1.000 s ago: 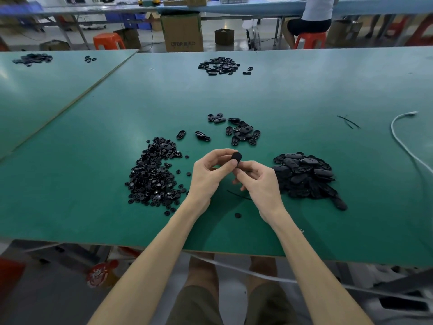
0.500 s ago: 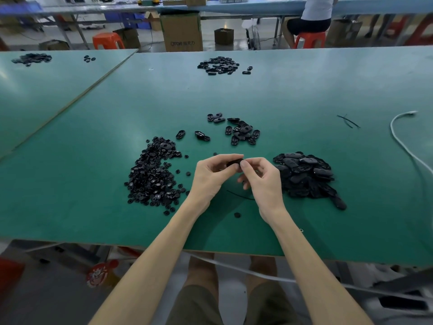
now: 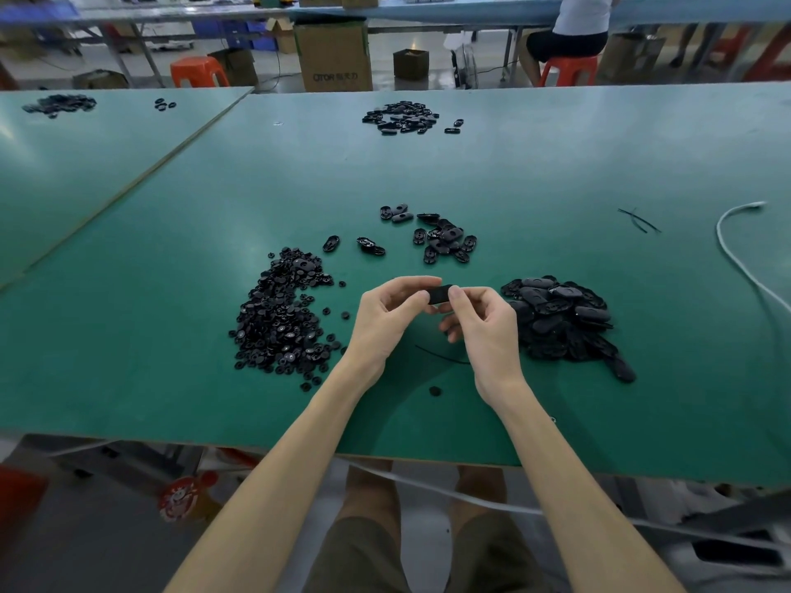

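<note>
A small black plastic part [image 3: 439, 294] is held just above the green table [image 3: 556, 173], pinched from both sides. My left hand [image 3: 387, 318] grips its left end between thumb and fingertips. My right hand [image 3: 483, 323] pinches its right end with thumb and forefinger. To the left lies a heap of small round black pieces [image 3: 282, 318]. On the right sits a heap of larger oval black shells [image 3: 560, 318]. A looser group of oval parts [image 3: 445, 241] lies beyond my hands. How the held part is built is hidden by my fingers.
One loose round piece [image 3: 435, 391] and a thin black strand [image 3: 441, 357] lie below my hands. Another pile [image 3: 402, 117] sits at the far side. A white cable [image 3: 736, 250] curves along the right. A person sits on a red stool [image 3: 567, 70] behind.
A second ago my left fingers held a round black piece up in view. Both hands have since closed together around the part, lowered slightly, and the part now lies flat between them.
</note>
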A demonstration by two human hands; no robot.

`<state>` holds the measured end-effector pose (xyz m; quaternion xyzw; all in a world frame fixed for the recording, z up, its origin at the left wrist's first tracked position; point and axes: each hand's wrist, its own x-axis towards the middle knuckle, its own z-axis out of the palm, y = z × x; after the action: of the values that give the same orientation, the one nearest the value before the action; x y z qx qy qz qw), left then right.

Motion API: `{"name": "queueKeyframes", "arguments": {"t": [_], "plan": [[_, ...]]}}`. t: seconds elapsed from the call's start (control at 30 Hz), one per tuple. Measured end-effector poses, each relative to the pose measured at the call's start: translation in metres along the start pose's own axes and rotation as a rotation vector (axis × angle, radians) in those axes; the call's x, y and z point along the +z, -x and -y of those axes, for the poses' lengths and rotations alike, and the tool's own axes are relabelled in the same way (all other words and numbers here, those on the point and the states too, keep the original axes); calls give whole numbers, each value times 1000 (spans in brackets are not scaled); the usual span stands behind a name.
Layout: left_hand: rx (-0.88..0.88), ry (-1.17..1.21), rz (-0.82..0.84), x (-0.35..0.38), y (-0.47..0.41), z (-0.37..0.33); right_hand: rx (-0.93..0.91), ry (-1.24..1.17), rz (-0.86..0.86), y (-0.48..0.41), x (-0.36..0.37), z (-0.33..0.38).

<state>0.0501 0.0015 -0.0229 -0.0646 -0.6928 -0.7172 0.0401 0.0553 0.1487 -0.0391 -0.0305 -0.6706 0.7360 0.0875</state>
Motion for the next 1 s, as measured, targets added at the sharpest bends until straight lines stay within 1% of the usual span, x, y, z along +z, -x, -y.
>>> {"name": "queueKeyframes", "arguments": {"t": [0.37,1.0], "plan": [[1,-32,-11,1,0,0,-4,13,9,0,0,0],[6,2,7,-1,0,3,-52,-5,34,0,-1,1]]}}
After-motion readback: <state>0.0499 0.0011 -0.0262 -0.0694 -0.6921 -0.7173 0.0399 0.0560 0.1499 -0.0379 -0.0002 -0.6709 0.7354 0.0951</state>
